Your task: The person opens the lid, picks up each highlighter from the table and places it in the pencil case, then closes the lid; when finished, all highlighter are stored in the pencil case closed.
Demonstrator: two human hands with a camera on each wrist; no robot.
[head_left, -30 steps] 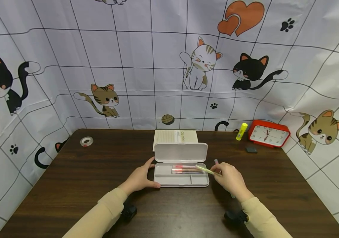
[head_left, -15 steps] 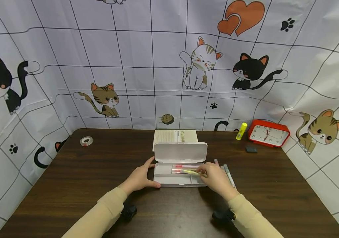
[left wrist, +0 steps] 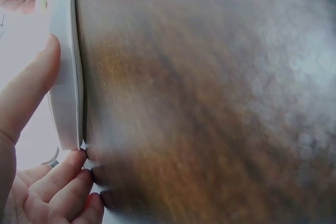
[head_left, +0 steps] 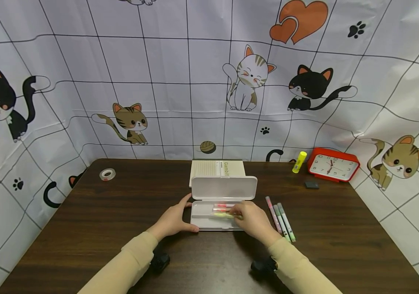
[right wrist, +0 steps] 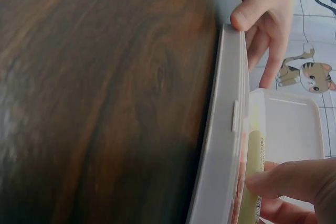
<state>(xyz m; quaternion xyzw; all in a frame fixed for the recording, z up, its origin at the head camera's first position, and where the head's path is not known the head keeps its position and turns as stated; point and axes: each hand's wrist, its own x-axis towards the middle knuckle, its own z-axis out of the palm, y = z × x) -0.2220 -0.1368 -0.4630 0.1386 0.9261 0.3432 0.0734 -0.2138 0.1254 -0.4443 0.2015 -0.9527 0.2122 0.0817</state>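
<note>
A white pencil case [head_left: 209, 223] lies with its lid [head_left: 224, 188] raised on the dark table. The left hand [head_left: 172, 218] holds its left end, thumb at the front corner and fingers round the side; the left wrist view shows that thumb [left wrist: 39, 77] against the case's front wall. Over the case's right half, the right hand [head_left: 251, 218] pinches a yellow marker [right wrist: 255, 156] between thumb and fingers, low over the long compartment. Red-tipped pens [head_left: 219, 206] lie in that compartment, partly hidden behind the right hand.
Several markers [head_left: 280, 220], pink and green, lie right of the case. Behind the lid is a notebook [head_left: 206, 167]. A tape roll [head_left: 107, 174] sits back left. Back right are a yellow glue stick [head_left: 299, 162], a dark small block [head_left: 311, 185] and a red clock [head_left: 333, 164].
The right hand has moved left with the yellow marker, from beside the case to over its long compartment, and lowered it. The left hand has stayed on the case.
</note>
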